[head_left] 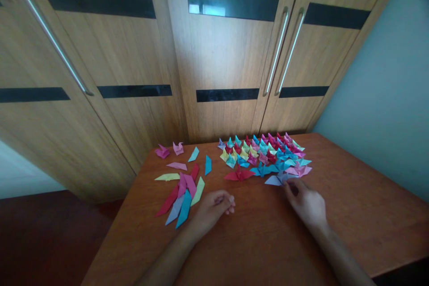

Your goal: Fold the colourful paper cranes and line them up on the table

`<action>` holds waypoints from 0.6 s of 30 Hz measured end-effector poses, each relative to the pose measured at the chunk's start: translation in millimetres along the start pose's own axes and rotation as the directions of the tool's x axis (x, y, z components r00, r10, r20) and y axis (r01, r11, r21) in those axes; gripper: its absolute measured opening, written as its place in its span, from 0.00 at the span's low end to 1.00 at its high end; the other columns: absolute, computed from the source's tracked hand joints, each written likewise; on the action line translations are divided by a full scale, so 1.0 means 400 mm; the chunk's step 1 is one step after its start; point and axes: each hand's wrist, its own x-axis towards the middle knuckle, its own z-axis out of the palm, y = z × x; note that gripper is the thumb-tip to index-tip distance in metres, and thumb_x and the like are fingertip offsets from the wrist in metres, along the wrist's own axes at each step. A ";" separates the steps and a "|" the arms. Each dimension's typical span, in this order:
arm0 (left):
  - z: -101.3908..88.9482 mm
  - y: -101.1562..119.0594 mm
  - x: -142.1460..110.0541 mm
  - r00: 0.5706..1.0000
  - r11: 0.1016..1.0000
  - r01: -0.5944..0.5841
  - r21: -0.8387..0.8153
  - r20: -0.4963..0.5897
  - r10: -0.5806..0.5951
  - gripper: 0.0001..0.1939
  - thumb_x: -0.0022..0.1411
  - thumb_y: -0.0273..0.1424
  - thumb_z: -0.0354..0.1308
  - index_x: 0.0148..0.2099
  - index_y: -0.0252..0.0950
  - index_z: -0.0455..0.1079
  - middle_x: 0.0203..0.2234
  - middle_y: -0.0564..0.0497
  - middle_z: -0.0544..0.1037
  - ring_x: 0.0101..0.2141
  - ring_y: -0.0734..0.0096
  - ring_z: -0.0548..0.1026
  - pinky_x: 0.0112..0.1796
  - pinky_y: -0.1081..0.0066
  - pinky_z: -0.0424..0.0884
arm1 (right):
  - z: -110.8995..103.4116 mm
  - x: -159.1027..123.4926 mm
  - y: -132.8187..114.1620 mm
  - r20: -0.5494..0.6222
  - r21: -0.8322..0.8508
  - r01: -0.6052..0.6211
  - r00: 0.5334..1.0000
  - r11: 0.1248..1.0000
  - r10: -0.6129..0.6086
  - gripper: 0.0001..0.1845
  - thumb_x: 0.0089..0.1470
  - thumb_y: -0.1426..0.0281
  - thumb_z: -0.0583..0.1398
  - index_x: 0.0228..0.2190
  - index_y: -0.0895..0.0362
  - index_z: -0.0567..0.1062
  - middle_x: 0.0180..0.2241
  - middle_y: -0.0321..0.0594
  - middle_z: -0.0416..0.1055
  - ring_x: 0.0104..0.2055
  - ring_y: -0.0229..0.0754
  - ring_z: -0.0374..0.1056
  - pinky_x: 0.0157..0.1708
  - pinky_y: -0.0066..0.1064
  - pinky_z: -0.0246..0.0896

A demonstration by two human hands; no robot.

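My right hand [306, 203] pinches the near edge of a lavender origami crane [275, 180] at the front of a group of folded cranes. Its wings lie spread on the table, and my fingertips hide part of its right side. Just behind it are a pink crane [299, 170] and a blue crane [262, 170]. A red crane [239, 174] with open wings sits to the left. My left hand [216, 208] is loosely curled near the middle of the table, thumb against the fingers, with nothing visible in it.
Tight rows of colourful cranes [263, 147] stand toward the back of the brown table [254, 241]. Flat folded paper strips [184, 205] overlap at the left, with two pink cranes [162, 152] behind them. Wooden cabinet doors [224, 53] rise behind the table, and a pale wall [378, 98] is at right.
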 end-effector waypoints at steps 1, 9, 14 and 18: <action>0.000 -0.001 0.001 1.000 1.000 -0.004 0.006 0.007 0.004 0.16 0.58 0.42 0.55 0.30 0.32 0.69 0.24 0.50 0.74 0.27 0.73 0.69 0.29 0.75 0.62 | 0.005 -0.001 0.002 0.029 -0.032 -0.014 0.999 0.999 0.014 0.11 0.54 0.61 0.56 0.34 0.53 0.74 0.29 0.37 0.74 0.25 0.37 0.67 0.21 0.25 0.46; -0.005 -0.005 0.003 1.000 0.999 0.001 0.033 0.019 -0.002 0.16 0.59 0.41 0.54 0.31 0.33 0.70 0.24 0.51 0.74 0.26 0.74 0.69 0.30 0.74 0.63 | 0.010 0.014 -0.026 0.212 -0.122 -0.117 0.967 0.986 0.141 0.11 0.56 0.61 0.54 0.34 0.51 0.74 0.32 0.37 0.73 0.27 0.37 0.67 0.22 0.26 0.42; -0.003 -0.006 0.003 1.000 1.000 0.000 0.025 0.029 -0.001 0.14 0.59 0.39 0.54 0.31 0.32 0.70 0.25 0.51 0.75 0.27 0.73 0.70 0.30 0.74 0.63 | 0.009 0.022 -0.027 0.240 -0.147 -0.135 0.956 0.980 0.167 0.11 0.57 0.60 0.53 0.35 0.51 0.73 0.33 0.37 0.73 0.28 0.38 0.67 0.22 0.26 0.41; -0.003 -0.003 0.002 0.999 1.000 -0.003 0.019 0.033 0.003 0.13 0.59 0.38 0.54 0.31 0.32 0.70 0.24 0.51 0.75 0.27 0.73 0.70 0.30 0.74 0.63 | 0.011 0.029 -0.032 0.227 -0.170 -0.129 0.960 0.977 0.166 0.12 0.56 0.60 0.53 0.35 0.51 0.73 0.33 0.38 0.73 0.27 0.38 0.66 0.22 0.27 0.41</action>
